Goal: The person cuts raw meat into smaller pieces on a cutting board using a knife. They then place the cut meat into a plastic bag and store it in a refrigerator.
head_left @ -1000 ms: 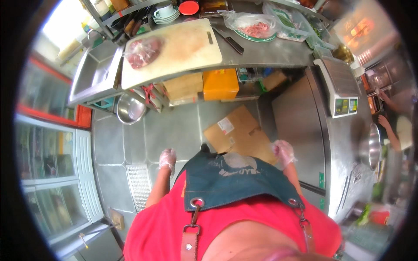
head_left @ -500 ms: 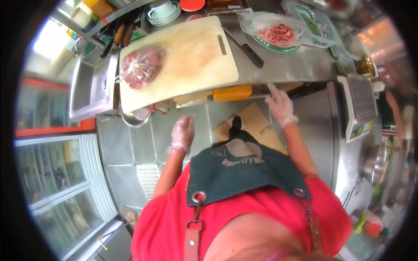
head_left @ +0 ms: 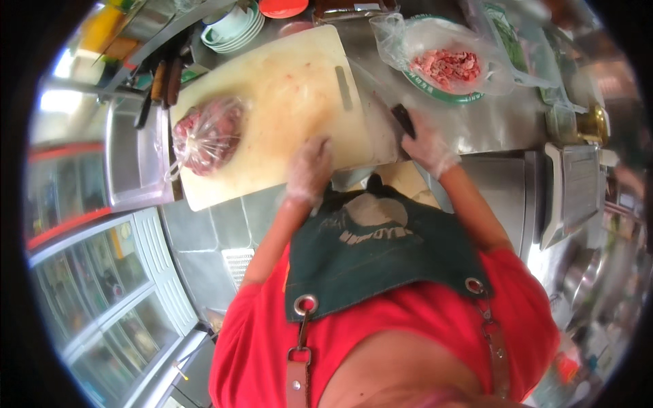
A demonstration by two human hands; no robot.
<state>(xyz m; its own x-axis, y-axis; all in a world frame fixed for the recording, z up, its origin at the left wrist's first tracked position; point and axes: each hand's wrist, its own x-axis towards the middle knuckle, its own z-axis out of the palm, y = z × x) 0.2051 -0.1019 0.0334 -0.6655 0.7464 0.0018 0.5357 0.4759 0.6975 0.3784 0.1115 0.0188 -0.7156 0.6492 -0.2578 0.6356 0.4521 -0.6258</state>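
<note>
My right hand (head_left: 430, 146), in a clear glove, is closed around the black handle of a knife (head_left: 403, 120) at the right side of the cutting board; the blade is blurred. My left hand (head_left: 311, 168), also gloved, rests at the near edge of the white cutting board (head_left: 286, 102) with its fingers curled in and nothing visible in them. On the board's left end sits a knotted clear plastic bag of red meat (head_left: 209, 132). To the right, pieces of red meat (head_left: 447, 66) lie on plastic film over a green-rimmed plate (head_left: 435, 94).
A steel sink (head_left: 138, 156) adjoins the board's left side, with wooden-handled tools (head_left: 163, 81) by its corner. Stacked pale dishes (head_left: 238, 34) and a red lid (head_left: 282, 7) stand behind. A scale (head_left: 575, 180) is at the right, and a glass-door fridge (head_left: 115, 265) at lower left.
My right hand has gone from the counter's front edge up to the knife and taken hold of its handle. My left hand has moved up and right to the board. The orange box below is hidden.
</note>
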